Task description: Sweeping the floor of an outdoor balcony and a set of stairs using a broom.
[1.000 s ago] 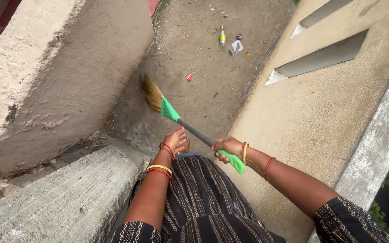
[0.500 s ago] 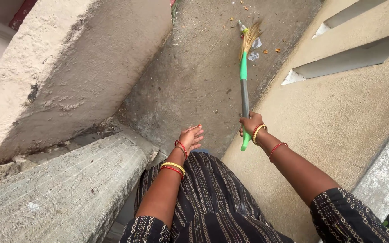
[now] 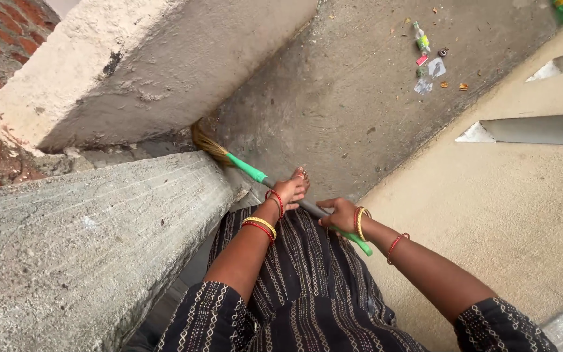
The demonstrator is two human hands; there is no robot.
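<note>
The right hand (image 3: 341,215) is clenched around the grey-shafted, green-handled straw broom (image 3: 281,190), whose bristles sit in the corner beside the rough concrete ledge (image 3: 99,234), while the left hand (image 3: 291,190), fingers spread, rests on the shaft; short, low, firmly pressed strokes seem best for dragging grit out.

Distant litter (image 3: 429,65) on concrete ground (image 3: 360,111)

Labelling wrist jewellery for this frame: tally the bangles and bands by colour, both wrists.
Red: 3
Gold/yellow: 2
Total: 5
The right hand grips the broom.
</note>
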